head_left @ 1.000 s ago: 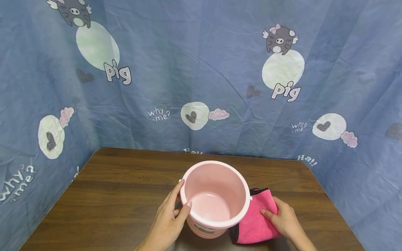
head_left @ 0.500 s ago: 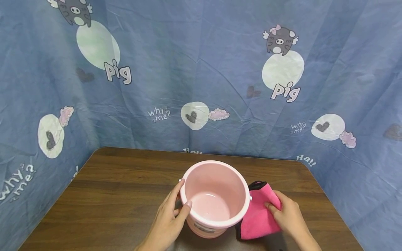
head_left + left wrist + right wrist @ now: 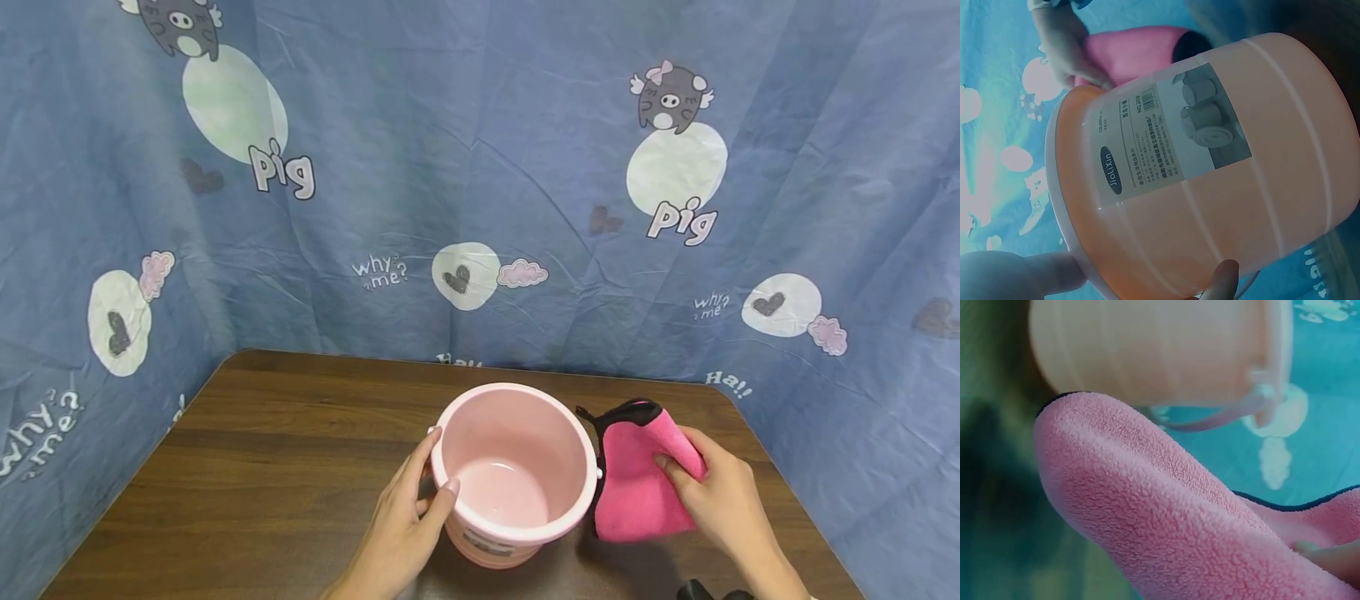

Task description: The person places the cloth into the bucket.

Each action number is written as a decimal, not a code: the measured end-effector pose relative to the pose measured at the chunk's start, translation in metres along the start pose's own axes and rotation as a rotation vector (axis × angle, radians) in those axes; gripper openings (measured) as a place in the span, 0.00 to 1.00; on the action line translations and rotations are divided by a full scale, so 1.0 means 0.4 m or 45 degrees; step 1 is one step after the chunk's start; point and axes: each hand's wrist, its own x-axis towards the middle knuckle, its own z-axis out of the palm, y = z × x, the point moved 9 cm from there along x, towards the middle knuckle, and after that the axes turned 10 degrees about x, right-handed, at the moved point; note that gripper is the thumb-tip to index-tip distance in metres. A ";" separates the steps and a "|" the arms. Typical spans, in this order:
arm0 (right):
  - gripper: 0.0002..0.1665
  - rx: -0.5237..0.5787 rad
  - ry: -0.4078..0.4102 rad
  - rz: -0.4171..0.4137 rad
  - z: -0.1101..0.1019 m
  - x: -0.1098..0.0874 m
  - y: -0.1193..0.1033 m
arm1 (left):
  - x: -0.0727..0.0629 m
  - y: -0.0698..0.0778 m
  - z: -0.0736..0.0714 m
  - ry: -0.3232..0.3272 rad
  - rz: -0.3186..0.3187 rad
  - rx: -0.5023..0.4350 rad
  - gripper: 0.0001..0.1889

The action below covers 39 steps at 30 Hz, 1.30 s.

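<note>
A pale pink bucket point(image 3: 517, 467) stands upright on the wooden table, its open mouth toward the head camera. My left hand point(image 3: 401, 517) holds it at the left side, with the thumb at the rim and the fingers on the outer wall. A printed label point(image 3: 1166, 134) shows on the bucket in the left wrist view. Right of the bucket, my right hand point(image 3: 723, 492) pinches a folded bright pink cloth point(image 3: 641, 483) with black edging, raised off the table. In the right wrist view the fluffy cloth point(image 3: 1147, 500) fills much of the foreground, and the bucket's handle point(image 3: 1216, 419) shows behind it.
A dark object point(image 3: 697, 590) is cut off by the bottom edge, under my right forearm. The brown wooden table point(image 3: 262, 467) reaches back to a blue printed curtain point(image 3: 480, 167), which also hangs along both sides.
My right hand has lifted the pink cloth up and to the right, away from the table. A dark object has come into view below. The left hand and bucket stay put.
</note>
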 end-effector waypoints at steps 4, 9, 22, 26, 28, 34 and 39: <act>0.22 -0.009 0.086 -0.039 -0.053 0.010 -0.041 | 0.000 -0.001 0.001 -0.002 0.003 -0.025 0.32; 0.23 -0.003 0.205 -0.064 -0.116 0.021 -0.090 | 0.002 -0.002 0.001 -0.006 -0.002 -0.045 0.33; 0.21 0.107 0.352 -0.128 -0.190 0.048 -0.217 | 0.002 0.001 0.000 -0.017 0.001 -0.043 0.33; 0.20 0.168 0.353 -0.120 -0.200 0.060 -0.256 | 0.002 0.000 0.000 -0.017 -0.001 -0.044 0.33; 0.20 0.195 0.338 -0.113 -0.199 0.066 -0.276 | 0.002 0.000 0.000 -0.013 0.001 -0.039 0.33; 0.19 0.273 0.249 -0.155 -0.161 0.078 -0.349 | 0.004 0.000 -0.004 0.000 0.009 -0.026 0.33; 0.18 0.372 0.102 -0.184 -0.098 0.090 -0.397 | 0.003 -0.001 -0.004 -0.003 0.014 -0.021 0.33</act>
